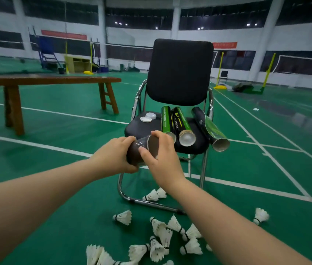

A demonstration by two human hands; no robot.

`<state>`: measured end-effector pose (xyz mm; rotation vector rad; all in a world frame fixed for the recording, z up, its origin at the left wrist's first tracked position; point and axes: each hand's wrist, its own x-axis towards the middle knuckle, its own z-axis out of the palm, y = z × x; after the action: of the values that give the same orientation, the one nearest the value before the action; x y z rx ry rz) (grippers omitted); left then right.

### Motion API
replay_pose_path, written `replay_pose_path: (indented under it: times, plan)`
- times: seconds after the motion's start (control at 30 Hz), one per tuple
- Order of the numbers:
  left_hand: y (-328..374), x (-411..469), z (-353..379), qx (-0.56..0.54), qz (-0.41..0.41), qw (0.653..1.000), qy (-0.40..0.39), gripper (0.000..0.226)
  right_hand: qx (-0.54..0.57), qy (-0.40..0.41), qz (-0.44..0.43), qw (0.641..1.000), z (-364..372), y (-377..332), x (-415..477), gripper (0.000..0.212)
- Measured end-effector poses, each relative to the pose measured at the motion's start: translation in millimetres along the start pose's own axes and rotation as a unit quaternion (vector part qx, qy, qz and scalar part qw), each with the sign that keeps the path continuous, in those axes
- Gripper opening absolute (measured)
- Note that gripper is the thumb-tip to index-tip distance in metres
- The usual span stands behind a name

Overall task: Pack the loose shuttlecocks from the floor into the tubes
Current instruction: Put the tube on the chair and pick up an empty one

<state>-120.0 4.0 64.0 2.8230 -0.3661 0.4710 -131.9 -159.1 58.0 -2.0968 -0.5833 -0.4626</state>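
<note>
My left hand [113, 156] grips a dark tube [139, 150] around its body in front of the chair seat. My right hand [161, 152] is closed over the tube's open end, and I cannot tell whether it holds anything else. Three more tubes lie on the seat: a green one [166, 119], a green and black one [183, 124] with a white cap in its end, and a dark one [209, 129] whose open end hangs past the seat's edge. Several white shuttlecocks [161, 238] lie scattered on the green floor near me, two of them [154, 195] under the chair.
The black chair [180, 71] has a chrome frame. Two white lids [148, 117] rest on its seat at the left. A wooden bench [46, 81] stands at the left. Nets, yellow posts and another chair stand far behind.
</note>
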Motion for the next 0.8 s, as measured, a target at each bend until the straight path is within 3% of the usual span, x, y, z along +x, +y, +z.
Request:
replay_pose_path:
  times: [0.2, 0.37, 0.8]
  plan:
    - [-28, 2, 58, -0.027, -0.010, 0.992, -0.126, 0.054, -0.007, -0.105, 0.147, 0.984, 34, 45, -6, 0.060]
    - [-66, -6, 106, -0.028, -0.040, 0.975, -0.217, 0.050, 0.009, -0.176, 0.218, 0.960, 89, 87, -5, 0.059]
    - [-159, -12, 214, -0.006, -0.116, 0.948, -0.297, 0.048, 0.093, -0.233, 0.292, 0.923, 212, 177, -2, 0.051]
